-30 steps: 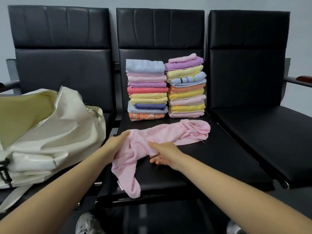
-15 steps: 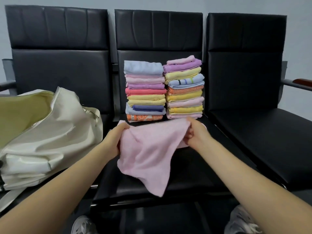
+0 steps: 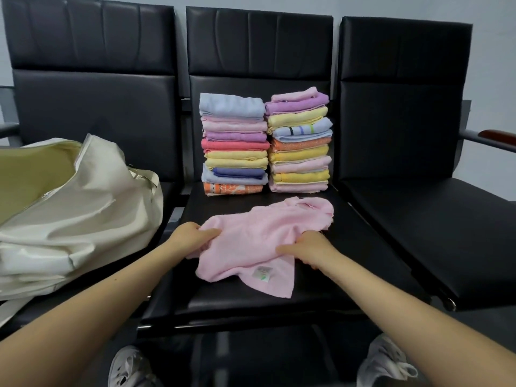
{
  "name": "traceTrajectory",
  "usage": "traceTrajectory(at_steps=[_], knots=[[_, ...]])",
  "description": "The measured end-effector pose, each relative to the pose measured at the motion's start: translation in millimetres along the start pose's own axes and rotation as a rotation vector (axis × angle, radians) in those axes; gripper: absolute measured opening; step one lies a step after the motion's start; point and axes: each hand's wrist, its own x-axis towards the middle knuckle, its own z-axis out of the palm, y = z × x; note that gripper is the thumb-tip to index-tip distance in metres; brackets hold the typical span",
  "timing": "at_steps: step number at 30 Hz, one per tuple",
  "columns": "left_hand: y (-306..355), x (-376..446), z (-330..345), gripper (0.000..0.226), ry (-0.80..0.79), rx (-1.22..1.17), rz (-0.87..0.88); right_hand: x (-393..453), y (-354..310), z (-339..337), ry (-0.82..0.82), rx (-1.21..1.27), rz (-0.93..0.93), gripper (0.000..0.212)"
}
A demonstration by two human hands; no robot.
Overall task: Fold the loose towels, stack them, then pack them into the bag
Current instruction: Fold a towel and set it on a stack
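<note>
Loose pink towel point(image 3: 262, 241) on middle seat, left hand point(image 3: 192, 238) and right hand point(image 3: 307, 248) gripping opposite edges

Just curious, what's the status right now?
Left hand and right hand both grip pink towel, unfolded on seat. Two folded stacks behind. Bag open, left. Nothing blocking.

Three black padded leather chairs stand in a row: the left chair point(image 3: 92, 113), the middle chair point(image 3: 259, 300) and the right chair point(image 3: 405, 107). At the back edge of the middle chair's seat stand two stacks of folded cloth towels, the left stack point(image 3: 234, 143) of about ten and the right stack point(image 3: 299, 141) of about ten. One loose pale pink terry towel point(image 3: 259, 241) lies toward the seat's front edge. One cream fabric bag point(image 3: 69, 213) sits on the left chair. Two hands show, a left hand point(image 3: 190, 237) and a right hand point(image 3: 307, 248), and two white shoes point(image 3: 127, 367) below.
</note>
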Motion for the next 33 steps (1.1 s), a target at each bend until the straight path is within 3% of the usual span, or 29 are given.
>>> traceTrajectory(at_steps=[3, 6, 8, 10, 13, 16, 20, 23, 25, 28, 31, 33], knots=[[3.8, -9.3, -1.7, 0.041, -0.044, 0.032, -0.043, -2.7, -6.7, 8.6, -0.054, -0.239, -0.054, 0.028], [5.1, -18.9, -2.3, 0.027, -0.05, -0.216, -0.027, -9.4, -12.8, 15.4, -0.002, -0.352, -0.129, 0.017], [6.3, -24.0, -7.8, 0.018, -0.053, -0.485, 0.041, -11.9, -9.9, 15.4, 0.042, -0.085, -0.198, 0.028], [4.6, -26.6, -17.7, 0.032, -0.098, -0.669, 0.167, -17.9, -7.3, 7.1, 0.061, 0.333, -0.166, 0.029], [5.3, -37.9, -30.3, 0.039, -0.16, -0.853, 0.291, -26.7, -8.7, -10.8, 0.11, 0.822, -0.053, 0.006], [7.8, -51.1, -35.1, 0.033, -0.145, -0.918, 0.296, -38.1, -7.3, -34.3, 0.155, 1.045, 0.017, 0.018], [4.9, -62.7, -39.7, 0.036, -0.09, -0.81, 0.263, -53.0, 7.0, -62.0, 0.192, 1.137, 0.072, 0.021], [4.6, -70.2, -45.9, 0.032, -0.102, -0.589, 0.268, -56.0, 23.0, -70.0, 0.247, 0.973, 0.098, 0.021], [-2.4, -71.7, -46.7, 0.032, -0.185, -0.367, 0.295, -56.6, 32.9, -70.7, 0.269, 0.689, 0.112, 0.01], [-20.7, -67.9, -29.3, 0.032, -0.276, -0.032, 0.244, -52.3, 51.6, -61.2, 0.18, 0.157, 0.113, 0.031], [-28.0, -55.5, -5.9, 0.036, -0.119, 0.323, 0.325, -38.3, 63.4, -44.5, 0.225, -0.235, 0.027, 0.038], [-24.1, -44.8, 4.4, 0.031, 0.005, 0.338, 0.337, -26.9, 55.4, -34.6, 0.324, -0.315, -0.049, 0.031]])
